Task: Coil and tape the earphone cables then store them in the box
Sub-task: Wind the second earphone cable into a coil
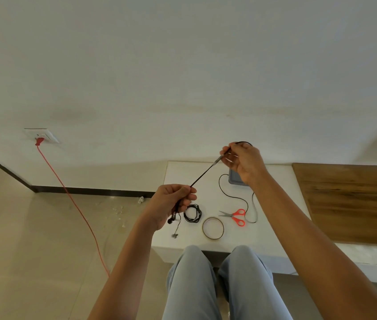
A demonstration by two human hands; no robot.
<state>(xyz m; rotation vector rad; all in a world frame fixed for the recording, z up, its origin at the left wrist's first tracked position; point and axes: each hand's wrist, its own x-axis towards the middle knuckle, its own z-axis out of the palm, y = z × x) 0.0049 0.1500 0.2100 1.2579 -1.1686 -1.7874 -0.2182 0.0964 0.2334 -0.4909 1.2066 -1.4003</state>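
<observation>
A black earphone cable point(203, 173) is stretched taut between my two hands above the white table point(178, 172). My left hand point(173, 202) grips its lower end, with the earbuds point(171, 221) dangling below the fist. My right hand point(244, 161) pinches the upper end, and the rest of the cable trails down onto the table past the scissors. A coiled black earphone cable point(192, 213) lies on the table beside my left hand. A ring of tape point(213, 228) lies in front of it. The grey box point(234, 179) is partly hidden behind my right wrist.
Red-handled scissors point(234, 215) lie right of the tape. A wooden panel point(349, 199) covers the table's right part. A red cord point(67, 192) runs from a wall socket point(42, 135) across the floor at left. My knees point(217, 262) are under the table's front edge.
</observation>
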